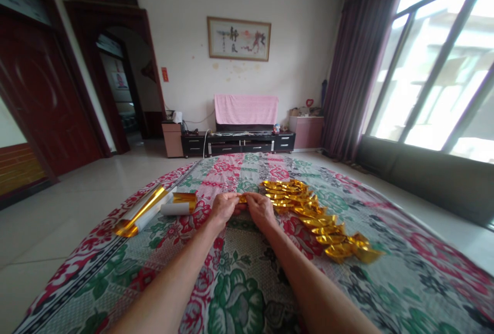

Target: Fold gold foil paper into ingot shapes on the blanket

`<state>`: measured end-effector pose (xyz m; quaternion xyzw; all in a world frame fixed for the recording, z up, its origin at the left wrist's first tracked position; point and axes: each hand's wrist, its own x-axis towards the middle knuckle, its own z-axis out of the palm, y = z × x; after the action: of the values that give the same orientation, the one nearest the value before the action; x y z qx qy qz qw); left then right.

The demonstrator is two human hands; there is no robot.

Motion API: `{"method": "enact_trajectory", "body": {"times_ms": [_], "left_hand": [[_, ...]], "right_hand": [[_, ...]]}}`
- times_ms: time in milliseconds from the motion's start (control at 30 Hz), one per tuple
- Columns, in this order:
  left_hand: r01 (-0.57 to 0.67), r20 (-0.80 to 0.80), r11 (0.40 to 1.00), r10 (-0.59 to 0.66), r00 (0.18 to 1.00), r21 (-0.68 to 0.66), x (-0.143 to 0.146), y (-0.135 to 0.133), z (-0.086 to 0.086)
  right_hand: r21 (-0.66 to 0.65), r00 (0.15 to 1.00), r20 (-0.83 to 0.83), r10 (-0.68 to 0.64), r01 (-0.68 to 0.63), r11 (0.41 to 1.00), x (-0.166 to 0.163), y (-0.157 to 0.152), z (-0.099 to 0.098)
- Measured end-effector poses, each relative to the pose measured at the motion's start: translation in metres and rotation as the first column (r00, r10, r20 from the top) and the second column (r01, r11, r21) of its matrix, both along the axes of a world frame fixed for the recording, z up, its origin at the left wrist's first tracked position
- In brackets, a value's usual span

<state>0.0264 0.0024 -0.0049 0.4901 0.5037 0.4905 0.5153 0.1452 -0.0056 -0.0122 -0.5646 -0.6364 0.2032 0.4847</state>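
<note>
Gold foil piece between left hand, right hand, fingers closed

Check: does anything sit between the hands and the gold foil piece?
Nothing visible does. The left hand and right hand both pinch the foil piece directly, above the floral cloth. The gold pile lies off to the right.

Bare from the picture's lower edge to the fingertips: left forearm and right forearm, both uncovered by cloth, slim and tapering toward the wrists. Left hand and right hand likewise ungloved, knuckles showing; nails too small to make out.
</note>
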Motion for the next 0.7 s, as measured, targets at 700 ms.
{"method": "enact_trajectory", "body": {"times_ms": [700], "left_hand": [[-0.001,-0.005,1.000,0.001,1.000,0.011,-0.0002,-0.0003,-0.0023]], "right_hand": [[0.010,0.999,0.022,0.024,-0.025,1.000,0.0005,-0.0033,0.0017]]}}
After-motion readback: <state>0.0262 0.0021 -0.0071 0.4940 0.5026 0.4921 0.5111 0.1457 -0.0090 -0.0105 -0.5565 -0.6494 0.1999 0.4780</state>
